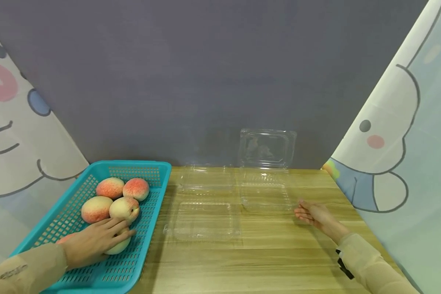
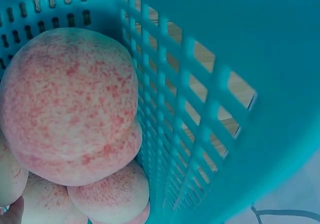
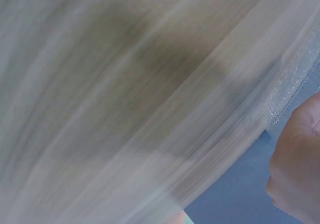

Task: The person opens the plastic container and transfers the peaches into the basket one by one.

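Note:
In the head view, my left hand (image 1: 99,241) reaches into a turquoise basket (image 1: 158,212), resting over the peaches with its fingers extended. A pale peach (image 1: 118,248) shows below the thumb, partly covered by the hand. Several more red-and-yellow peaches (image 1: 96,209) lie just beyond it. In the left wrist view, a large speckled peach (image 2: 70,104) fills the left side, and a fingertip (image 2: 14,213) shows at the lower left corner. My right hand (image 1: 317,216), fingers loosely curled and holding nothing, is beside the right edge of a clear plastic box (image 1: 266,206) with its lid raised.
Left of that box, two clear plastic trays (image 1: 206,237) lie one behind the other on the wooden table (image 1: 264,261). A grey wall (image 1: 206,81) stands behind the table. Cartoon-printed cloths (image 1: 408,237) border both sides.

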Available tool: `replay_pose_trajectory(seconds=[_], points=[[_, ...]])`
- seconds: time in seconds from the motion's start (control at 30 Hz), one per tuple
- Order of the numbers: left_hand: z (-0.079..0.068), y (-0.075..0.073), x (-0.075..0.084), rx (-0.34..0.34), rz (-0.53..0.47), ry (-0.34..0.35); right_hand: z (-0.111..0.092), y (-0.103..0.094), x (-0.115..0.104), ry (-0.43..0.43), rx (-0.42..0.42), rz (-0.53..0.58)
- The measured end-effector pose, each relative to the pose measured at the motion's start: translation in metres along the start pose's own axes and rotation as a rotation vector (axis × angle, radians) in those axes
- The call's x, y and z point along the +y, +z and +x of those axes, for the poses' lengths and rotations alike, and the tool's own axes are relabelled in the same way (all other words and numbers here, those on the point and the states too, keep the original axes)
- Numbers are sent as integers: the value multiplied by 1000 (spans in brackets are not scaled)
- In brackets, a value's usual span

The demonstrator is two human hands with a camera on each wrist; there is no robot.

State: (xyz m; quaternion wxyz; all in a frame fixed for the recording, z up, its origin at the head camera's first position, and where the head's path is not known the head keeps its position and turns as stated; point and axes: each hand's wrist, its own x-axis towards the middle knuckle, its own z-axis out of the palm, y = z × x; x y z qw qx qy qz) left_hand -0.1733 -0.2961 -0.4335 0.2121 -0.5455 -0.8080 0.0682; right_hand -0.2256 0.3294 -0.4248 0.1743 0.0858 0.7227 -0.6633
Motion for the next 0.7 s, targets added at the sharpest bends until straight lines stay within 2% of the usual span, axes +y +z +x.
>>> replay_pose_trajectory(seconds=[0.23,0.33,0.43,0.57,0.63,0.7], points=[[7,0,1,-19,-20,-24,-1,-7,7,4,-21,65],[11,-2,5,-31,-54,-55,-3,-7,10,22,-22,29],[16,-5,10,-55,-52,-99,-9,-8,11,46,-44,-113],[26,-20,18,-95,17,-229,-23,-8,3,44,-21,-377],[37,-30,20,-110,38,-323,-32,-6,-4,-6,51,-480],[51,-42,19,-96,52,-415,-40,-1,-12,-111,152,-582]])
